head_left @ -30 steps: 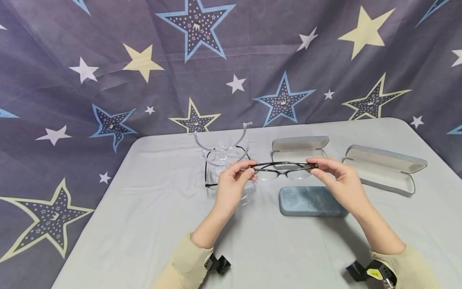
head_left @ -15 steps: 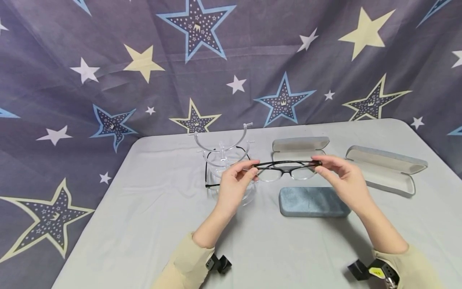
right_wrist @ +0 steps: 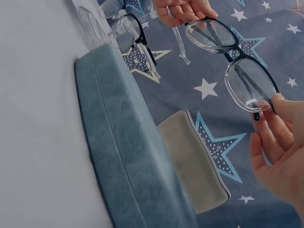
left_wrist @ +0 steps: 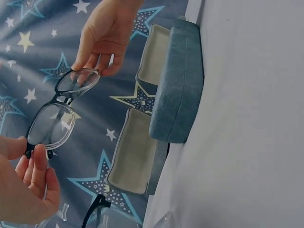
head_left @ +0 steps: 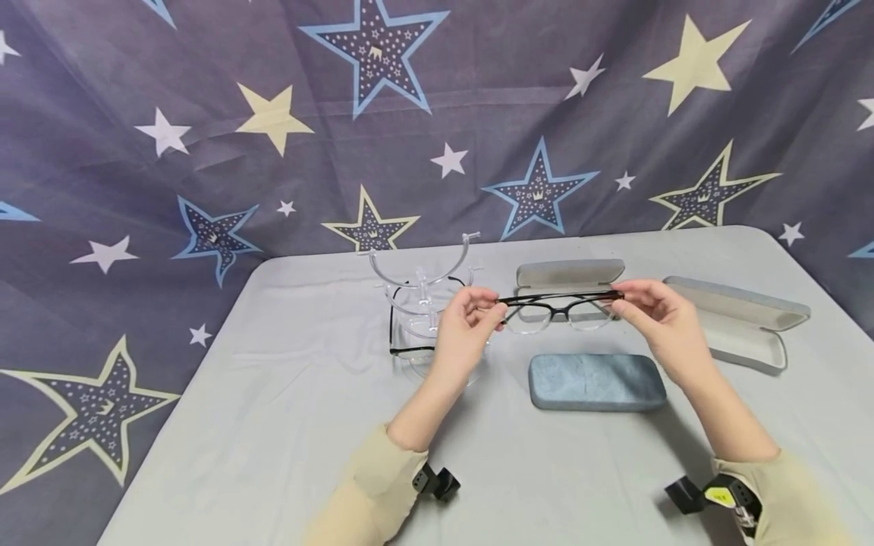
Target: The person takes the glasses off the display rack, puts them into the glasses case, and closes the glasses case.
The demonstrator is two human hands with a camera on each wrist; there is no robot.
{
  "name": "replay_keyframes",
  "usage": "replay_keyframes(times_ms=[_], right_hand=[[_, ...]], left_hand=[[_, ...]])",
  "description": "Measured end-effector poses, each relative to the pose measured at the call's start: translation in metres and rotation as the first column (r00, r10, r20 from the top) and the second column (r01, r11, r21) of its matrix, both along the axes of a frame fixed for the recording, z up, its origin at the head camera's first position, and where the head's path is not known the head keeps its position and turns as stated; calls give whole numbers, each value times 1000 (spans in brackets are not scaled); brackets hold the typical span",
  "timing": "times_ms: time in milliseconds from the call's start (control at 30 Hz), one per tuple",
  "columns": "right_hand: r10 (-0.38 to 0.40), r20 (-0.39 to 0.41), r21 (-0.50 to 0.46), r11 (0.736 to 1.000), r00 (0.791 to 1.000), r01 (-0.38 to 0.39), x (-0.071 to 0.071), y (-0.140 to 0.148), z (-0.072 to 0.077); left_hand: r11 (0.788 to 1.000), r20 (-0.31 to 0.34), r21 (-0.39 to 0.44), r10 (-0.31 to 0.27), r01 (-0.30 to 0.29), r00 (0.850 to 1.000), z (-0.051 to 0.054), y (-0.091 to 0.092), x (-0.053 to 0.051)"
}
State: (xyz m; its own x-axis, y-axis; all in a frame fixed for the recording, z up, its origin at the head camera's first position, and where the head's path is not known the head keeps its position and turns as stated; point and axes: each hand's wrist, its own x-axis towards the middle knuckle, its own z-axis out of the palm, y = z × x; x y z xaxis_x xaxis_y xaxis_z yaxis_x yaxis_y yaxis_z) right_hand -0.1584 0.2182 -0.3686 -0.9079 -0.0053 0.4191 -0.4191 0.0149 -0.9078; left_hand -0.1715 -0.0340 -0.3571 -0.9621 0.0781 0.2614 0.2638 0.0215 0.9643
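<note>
A pair of eyeglasses, black along the top and clear along the lower rims, hangs level above the table between both hands. My left hand pinches its left end between thumb and fingers. At the other end, my right hand pinches the corner in the same way. The temples look folded behind the lenses in the right wrist view. Below the glasses lies a closed blue-grey glasses case. Behind my left hand stands a clear plastic display stand, partly hidden, bearing a second pair of glasses.
Behind the held glasses, a grey glasses case stands open. Another open case lies to the right, partly covered by my right hand. The table has a pale cloth, and a star-patterned curtain hangs at its back edge.
Both hands have carried the eyeglasses to the right and slightly upward, so more of the closed case and lenses shows. The stand and cases have stayed put.
</note>
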Motion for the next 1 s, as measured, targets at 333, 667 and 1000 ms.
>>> replay_keyframes(times_ms=[333,667,1000], right_hand=[[-12,40,-86,996,999,16,-8,10,-5],[-137,96,51,990,986,132,-18,24,-12],[-124,161,25,992,979,122,-28,28,-18]], left_hand=[[996,15,-4,86,-86,996,-5,24,-9],[978,-28,-98,182,-184,983,-17,46,-21],[965,11,-135,228,-224,974,-30,55,-30]])
